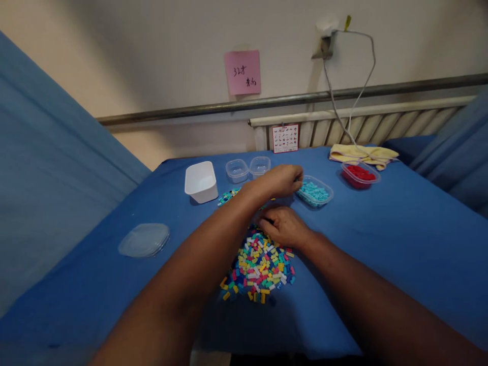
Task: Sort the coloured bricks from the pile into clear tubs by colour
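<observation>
In the head view, the left forearm is crossing over in front of the right hand (284, 226), and the left hand (288, 180) is hanging at the near-left edge of a clear container (330, 196) holding turquoise bricks (313, 191). Its grip is curling inward, fingers folding toward the palm, but the fingertips are hiding too much to tell whether anything is sitting between them. The right hand is resting lower, at the far end of a mixed pile of small bricks (263, 264); its grip is bending loosely, with the fingertips pointing into the shadow under the left forearm, and whether they are pinching a brick cannot be told. The pile is spreading toward the near edge of the blue tabletop (400, 244), mingling yellow, pink, white, green and blue pieces, while more bricks (229, 195) are showing just beyond the left forearm. A white bin (202, 190) and two clear tubs (237, 172) are standing behind these, clear lids (144, 240) are lying to the left, and a tub of red pieces (360, 174) is sitting at the far right, near a folded yellow cloth (345, 152).
</observation>
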The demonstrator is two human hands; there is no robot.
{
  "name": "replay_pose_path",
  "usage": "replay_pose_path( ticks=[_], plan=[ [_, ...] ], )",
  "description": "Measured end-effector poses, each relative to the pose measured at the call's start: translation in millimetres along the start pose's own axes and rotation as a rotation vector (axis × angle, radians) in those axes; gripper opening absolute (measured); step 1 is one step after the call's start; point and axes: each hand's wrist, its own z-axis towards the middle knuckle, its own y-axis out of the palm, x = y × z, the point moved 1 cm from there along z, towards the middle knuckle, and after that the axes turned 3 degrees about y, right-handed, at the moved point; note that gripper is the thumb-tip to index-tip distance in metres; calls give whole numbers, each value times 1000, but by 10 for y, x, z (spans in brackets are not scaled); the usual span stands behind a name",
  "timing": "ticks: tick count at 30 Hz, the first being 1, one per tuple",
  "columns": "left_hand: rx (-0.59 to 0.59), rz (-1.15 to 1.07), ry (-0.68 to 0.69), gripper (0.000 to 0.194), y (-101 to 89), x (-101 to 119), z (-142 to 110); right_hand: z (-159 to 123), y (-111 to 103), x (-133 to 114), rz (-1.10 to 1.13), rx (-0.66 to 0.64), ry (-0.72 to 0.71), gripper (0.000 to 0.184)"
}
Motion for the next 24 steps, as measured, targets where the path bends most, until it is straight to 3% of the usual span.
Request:
replay_pose_path(
  ticks=[4, 8, 12, 18, 21, 24],
  plan=[
    [-47, 112, 17, 34, 100, 64, 294, 9, -5, 10, 7, -15, -29, 22],
    [49, 80, -2, 41, 58, -92, 236, 17, -2, 13, 24, -8, -44, 22],
    [47, 16, -92, 26, -94, -389, -236, -5, 15, 32, 77, 35, -29, 34],
    [27, -74, -407, 22, -124, -806, -1245, -19, 18, 189, 431, 246, 322, 57],
    [45, -51, -456, 21, -9, -874, -1466, -15, 15, 235, 495, 237, 362, 59],
    [26, 22, -458, 19, 108, -845, -1468, -19, 15, 257, 492, 225, 363, 59]
  ],
)
